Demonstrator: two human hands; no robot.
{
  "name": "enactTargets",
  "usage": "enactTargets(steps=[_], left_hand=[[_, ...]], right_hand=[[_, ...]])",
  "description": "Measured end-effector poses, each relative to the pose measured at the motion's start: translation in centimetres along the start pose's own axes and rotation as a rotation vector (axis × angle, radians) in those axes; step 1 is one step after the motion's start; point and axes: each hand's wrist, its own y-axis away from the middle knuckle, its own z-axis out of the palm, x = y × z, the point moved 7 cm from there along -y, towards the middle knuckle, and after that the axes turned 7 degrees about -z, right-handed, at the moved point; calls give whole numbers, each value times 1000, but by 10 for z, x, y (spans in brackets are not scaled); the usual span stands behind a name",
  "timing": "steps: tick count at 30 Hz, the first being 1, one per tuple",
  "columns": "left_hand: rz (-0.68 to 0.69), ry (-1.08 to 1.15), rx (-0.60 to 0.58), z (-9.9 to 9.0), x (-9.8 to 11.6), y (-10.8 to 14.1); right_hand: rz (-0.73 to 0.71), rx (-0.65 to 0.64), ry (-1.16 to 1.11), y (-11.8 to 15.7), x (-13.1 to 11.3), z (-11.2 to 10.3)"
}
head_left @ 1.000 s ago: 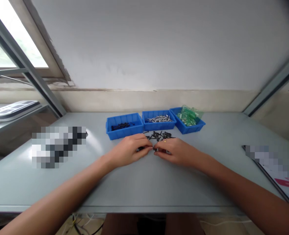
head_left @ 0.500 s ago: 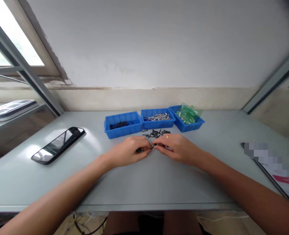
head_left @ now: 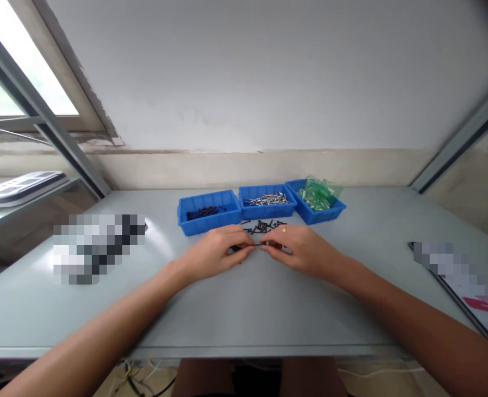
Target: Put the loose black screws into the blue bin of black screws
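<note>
My left hand [head_left: 216,251] and my right hand [head_left: 299,247] meet over the table, fingertips pinched and only a small gap apart. A thin black screw [head_left: 258,244] spans that gap, held at both ends. More dark pieces show under the curled fingers of my left hand; how many is hidden. Just beyond my fingertips lies a loose pile of black screws [head_left: 263,225], partly covered by my right hand. A ring sits on a finger of my right hand.
Behind the pile stand a blue bin [head_left: 209,220] with black screws, a blue bin [head_left: 268,210] with silver screws or nails, and a blue bin [head_left: 324,216] with green plastic bags. Blurred flat objects lie at left [head_left: 97,248] and right [head_left: 459,286].
Both hands stay nearly in place. The fingertips have drawn slightly apart, and the screw between them now shows more plainly and lies level.
</note>
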Motion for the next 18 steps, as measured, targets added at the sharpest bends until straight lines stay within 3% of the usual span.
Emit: enactTargets(steps=[8,12,18], left_hand=[[54,-18,-22,2,7,1],[35,-20,-43,3,4,1],[16,-11,-71,5,3,-1]], right_hand=[[26,-231,4,0,2,21],[26,-189,-2,0,3,17],[-24,-5,7,0,-2,2]])
